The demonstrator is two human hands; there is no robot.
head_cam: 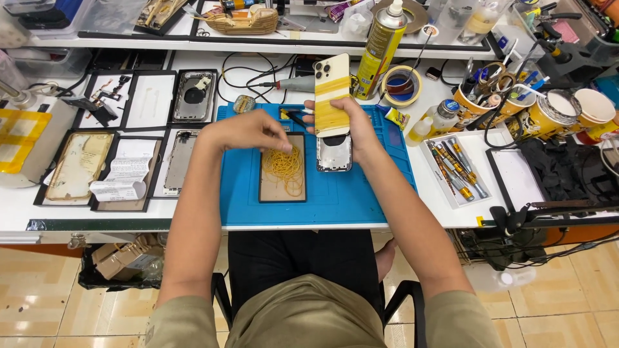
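My right hand (353, 125) holds a white phone (331, 90) upright over the blue work mat (335, 200), its back and camera lenses facing me. Bands of yellow rubber bands wrap its middle. Under it lies a silver phone frame (334, 154) on the mat. My left hand (248, 129) hovers with fingers pinched over a small dark tray (282, 193) that holds a heap of yellow rubber bands (285, 164). Whether the fingers pinch a band I cannot tell.
Black trays with phone frames (193, 95) and papers (126, 171) lie left of the mat. A spray can (380, 48), tape roll (401, 85), cups of tools (480, 96) and a tray of screwdrivers (458, 171) stand to the right. A shelf (271, 42) runs behind.
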